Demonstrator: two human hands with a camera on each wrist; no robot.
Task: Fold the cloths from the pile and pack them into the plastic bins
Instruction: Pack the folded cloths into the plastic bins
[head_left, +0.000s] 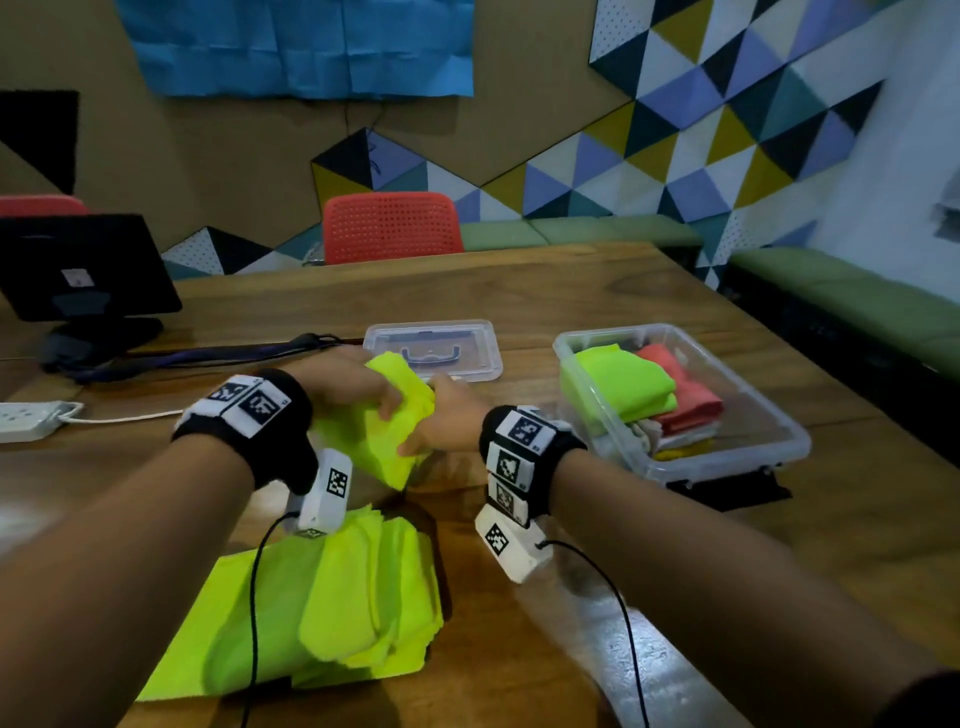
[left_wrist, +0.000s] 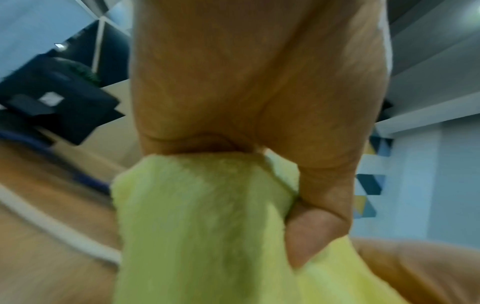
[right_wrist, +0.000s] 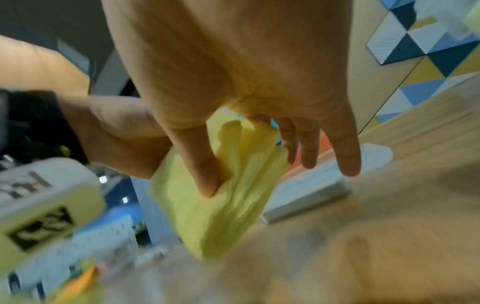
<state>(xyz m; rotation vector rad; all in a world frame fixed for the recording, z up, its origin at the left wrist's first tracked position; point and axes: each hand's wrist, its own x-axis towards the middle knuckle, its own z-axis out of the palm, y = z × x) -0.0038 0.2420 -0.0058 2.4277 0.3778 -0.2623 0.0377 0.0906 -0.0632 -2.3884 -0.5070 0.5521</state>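
Observation:
A folded yellow-green cloth (head_left: 379, 436) hangs between both hands above the wooden table (head_left: 571, 296). My left hand (head_left: 363, 387) grips its upper edge; the left wrist view shows the cloth (left_wrist: 202, 226) under the palm with the thumb (left_wrist: 311, 236) curled onto it. My right hand (head_left: 436, 415) holds the cloth's right side. In the right wrist view the thumb (right_wrist: 205, 174) presses into the cloth (right_wrist: 221, 216) while three fingers (right_wrist: 309, 144) stretch straight past it. A pile of neon yellow cloths (head_left: 337, 597) lies near the front edge. The clear plastic bin (head_left: 727, 462) at right holds folded green, red and other cloths.
A clear bin lid (head_left: 431, 348) lies flat just behind the hands. A black monitor (head_left: 83, 265) and a white power strip (head_left: 26, 421) stand at the left. A red chair (head_left: 389, 228) is behind the table. A black object (head_left: 727, 491) lies under the bin's front.

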